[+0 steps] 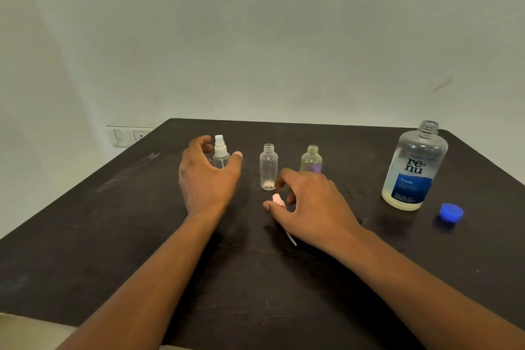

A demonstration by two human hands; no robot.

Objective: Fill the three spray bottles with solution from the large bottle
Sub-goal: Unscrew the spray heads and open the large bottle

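Observation:
Three small clear spray bottles stand in a row on the dark table (pixel 113 236). The left bottle (pixel 221 152) wears a white spray cap, and my left hand (pixel 206 179) curves around it with fingers apart, apparently not touching it. The middle bottle (pixel 268 167) is uncapped and looks nearly empty. The right bottle (pixel 311 159) is uncapped and looks yellowish. My right hand (pixel 309 204) grips a pink spray cap (pixel 278 199) just in front of the middle bottle, its dip tube (pixel 292 239) trailing below. The large bottle (pixel 413 167) stands uncapped at right, a little yellowish solution at its bottom.
A blue screw cap (pixel 451 212) lies on the table in front and to the right of the large bottle. A pale wall with power sockets (pixel 129 136) runs behind the table's far left edge.

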